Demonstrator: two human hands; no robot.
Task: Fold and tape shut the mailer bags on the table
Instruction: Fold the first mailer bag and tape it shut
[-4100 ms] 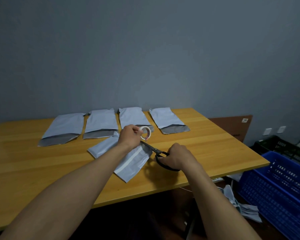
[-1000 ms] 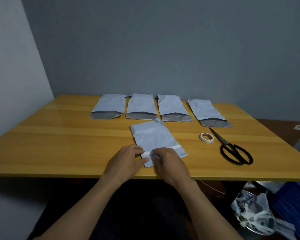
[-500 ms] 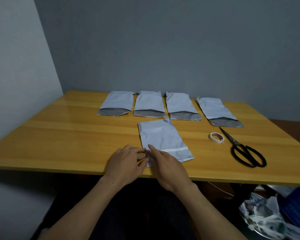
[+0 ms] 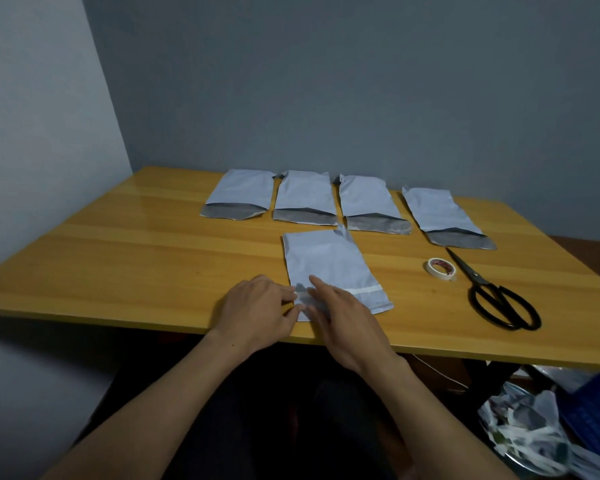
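Note:
A pale mailer bag [image 4: 328, 263] lies flat near the front edge of the wooden table [image 4: 136, 258], its near end folded over with a strip of white tape across it. My left hand [image 4: 257, 310] rests at the bag's near left corner, fingertips touching the fold. My right hand [image 4: 343, 320] lies on the folded end with its fingers stretched out, pressing the tape. Several more mailer bags [image 4: 303, 197] lie in a row at the back with their grey flaps open. A tape roll [image 4: 440, 268] and black scissors [image 4: 496, 296] lie to the right.
A wall closes the table's far side and left side. Under the table's right end stand a blue crate [image 4: 593, 407] and a heap of paper scraps [image 4: 523, 434].
Four seconds ago my hands held the tape roll and the scissors over the bag. Now both lie on the table, and my hands press along the taped fold, the right fingers sliding slightly forward.

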